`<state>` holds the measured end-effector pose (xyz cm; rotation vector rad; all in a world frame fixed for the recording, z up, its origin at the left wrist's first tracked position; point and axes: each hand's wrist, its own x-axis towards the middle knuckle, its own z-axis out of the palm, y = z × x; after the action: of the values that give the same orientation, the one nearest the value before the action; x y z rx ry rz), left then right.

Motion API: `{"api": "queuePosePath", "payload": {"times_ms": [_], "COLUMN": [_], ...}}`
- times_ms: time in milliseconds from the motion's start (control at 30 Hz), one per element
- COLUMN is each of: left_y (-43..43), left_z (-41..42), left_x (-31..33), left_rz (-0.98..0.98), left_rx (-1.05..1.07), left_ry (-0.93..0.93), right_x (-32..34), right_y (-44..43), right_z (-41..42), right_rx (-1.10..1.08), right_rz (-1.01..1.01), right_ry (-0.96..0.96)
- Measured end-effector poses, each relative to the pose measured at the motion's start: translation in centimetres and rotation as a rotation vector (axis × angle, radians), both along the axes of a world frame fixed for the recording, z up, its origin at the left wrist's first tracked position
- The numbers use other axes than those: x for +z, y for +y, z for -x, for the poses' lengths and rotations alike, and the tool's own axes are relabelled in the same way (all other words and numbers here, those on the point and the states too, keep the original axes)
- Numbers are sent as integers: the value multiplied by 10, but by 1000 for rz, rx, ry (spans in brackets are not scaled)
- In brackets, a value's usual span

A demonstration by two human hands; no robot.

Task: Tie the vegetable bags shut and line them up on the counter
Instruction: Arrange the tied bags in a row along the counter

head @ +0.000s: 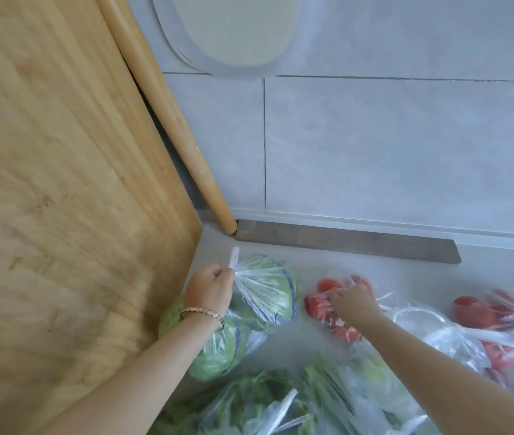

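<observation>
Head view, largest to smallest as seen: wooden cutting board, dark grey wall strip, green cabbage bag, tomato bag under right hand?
1. Pale wooden cutting board.
2. Clear plastic bag of green cabbage.
3. Dark grey flat strip: long but thin, so 2 and 3 are unsure.
4. Clear bag of red tomatoes.

This is a home kitchen. A large wooden cutting board (61, 183) fills the left of the frame, standing on edge, with a wooden rolling pin (167, 120) propped behind it against the grey tiled wall (390, 146) in the upper right. Along the bottom, a pale counter (296, 346) meets that wall and carries clear plastic grocery bags: a bag of cabbage (268, 290) at lower centre, a bag of tomatoes (328, 306) to its right, and leafy greens (249, 400) at the bottom edge.
</observation>
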<state>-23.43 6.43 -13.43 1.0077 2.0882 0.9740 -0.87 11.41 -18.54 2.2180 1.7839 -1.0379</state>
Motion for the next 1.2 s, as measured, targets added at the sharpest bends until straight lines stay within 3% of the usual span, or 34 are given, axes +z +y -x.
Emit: {"api": "queuePosePath", "payload": {"times_ms": [233, 367, 500, 600, 667, 733, 900, 1067, 1200], "left_y": [30, 43, 50, 52, 51, 50, 41, 31, 30], "left_z": [26, 35, 39, 45, 49, 48, 31, 25, 22], "left_x": [3, -5, -10, -16, -20, -22, -25, -50, -45], "left_rz": [-147, -127, -92, -92, -82, -65, -79, -150, 83], "left_rx": [263, 309, 327, 327, 294, 248, 114, -170, -568], "left_ry": [-71, -63, -66, 3, 65, 137, 304, 698, 812], "right_x": [-15, -24, -32, -33, -31, -34, -23, -13, -14], "right_y": [15, 14, 17, 15, 13, 15, 19, 23, 37], "right_z": [-1, -6, -8, -7, -3, -1, 1, 22, 60], "right_rx": [-253, -424, -404, -328, -295, -347, -620, -385, -274], "right_rz": [67, 104, 141, 147, 118, 67, -143, -214, -183], "right_ry": [24, 56, 10, -133, -208, -125, 287, 367, 424]}}
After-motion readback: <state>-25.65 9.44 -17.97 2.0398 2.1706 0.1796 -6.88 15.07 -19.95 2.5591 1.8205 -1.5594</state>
